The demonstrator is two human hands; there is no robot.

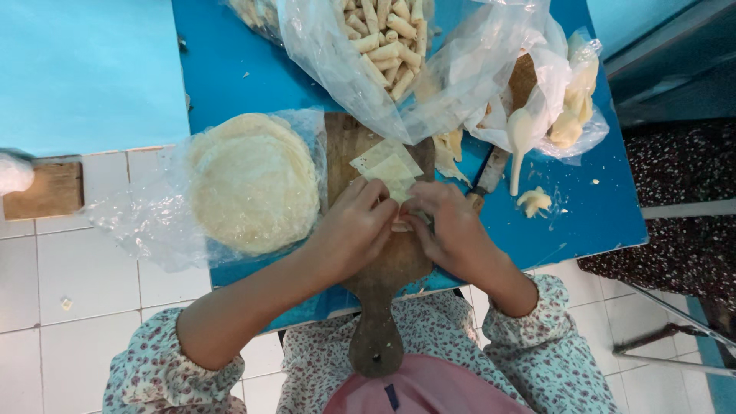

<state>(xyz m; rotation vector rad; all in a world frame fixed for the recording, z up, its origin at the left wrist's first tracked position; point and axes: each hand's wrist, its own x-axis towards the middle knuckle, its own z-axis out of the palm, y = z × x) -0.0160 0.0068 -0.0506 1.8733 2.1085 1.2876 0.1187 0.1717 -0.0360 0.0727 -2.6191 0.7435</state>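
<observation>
Blue table (230, 69), wooden board (379, 261) jutting past its near edge.
My left hand (354, 230) and right hand (448, 226) together pinch one wrapper (389, 170) mid-board; one round stack (253, 184) left, two bags behind.

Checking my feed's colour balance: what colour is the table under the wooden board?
Bright blue table, seen in the head view, beneath the brown wooden board.

A kitchen: wooden cutting board (377, 253), stacked wrappers (253, 184) (tiled floor (92, 284)).
</observation>
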